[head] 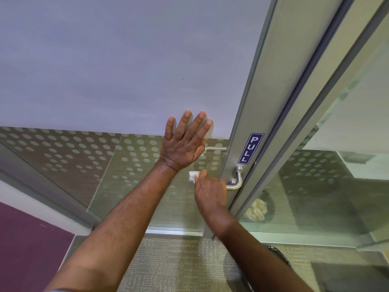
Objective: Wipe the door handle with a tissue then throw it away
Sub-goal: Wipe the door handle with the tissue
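Two bare hands are at the glass door. The right hand is closed around a crumpled white tissue, and a small part of the tissue sticks out past the thumb on the left side. This hand covers the free end of the metal lever door handle, so the tissue is pressed on the handle or just beside it; the exact contact is hidden by the fingers. The left hand is open, with the fingers spread and the palm flat against the door glass, above and a little to the left of the right hand. The fingertips of this hand reach onto the white frosted panel that covers the upper part of the glass, while the lower part has a pattern of pale dots. The handle is fixed on the grey metal door frame, and just above it on the frame is a blue sticker with the word PULL. Through the clear glass on the right of the frame, low near the floor, some crumpled pale paper lies in a dark round bin. Under both forearms is a grey-green carpet.
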{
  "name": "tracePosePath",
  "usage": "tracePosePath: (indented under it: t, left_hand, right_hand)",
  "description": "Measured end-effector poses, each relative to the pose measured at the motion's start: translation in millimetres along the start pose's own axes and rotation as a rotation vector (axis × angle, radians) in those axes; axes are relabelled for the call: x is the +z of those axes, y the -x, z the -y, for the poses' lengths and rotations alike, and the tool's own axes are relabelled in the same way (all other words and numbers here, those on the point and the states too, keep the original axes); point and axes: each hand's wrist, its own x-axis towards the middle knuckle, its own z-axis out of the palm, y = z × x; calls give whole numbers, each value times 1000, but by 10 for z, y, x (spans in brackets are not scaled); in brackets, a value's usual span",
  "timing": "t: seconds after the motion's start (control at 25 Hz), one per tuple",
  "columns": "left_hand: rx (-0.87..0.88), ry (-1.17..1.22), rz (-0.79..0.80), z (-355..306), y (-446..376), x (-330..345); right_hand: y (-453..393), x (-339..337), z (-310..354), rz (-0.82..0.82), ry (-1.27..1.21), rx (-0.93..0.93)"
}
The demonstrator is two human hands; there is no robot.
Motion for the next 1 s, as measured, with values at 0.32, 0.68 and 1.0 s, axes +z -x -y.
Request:
tracePosePath:
  t: [0.32,0.68,1.0]
  left_hand:
    - [2,-12,11,4,6,-24]
    - [2,8,45,4,-43,-114]
    - [-14,28,129,-4,-42,-181]
  right_hand:
    - [-169,-91,-45,175,-30,-68]
    - [162,51,-225,-122,232,-333]
    - [351,199,-1001,-343,79,-560]
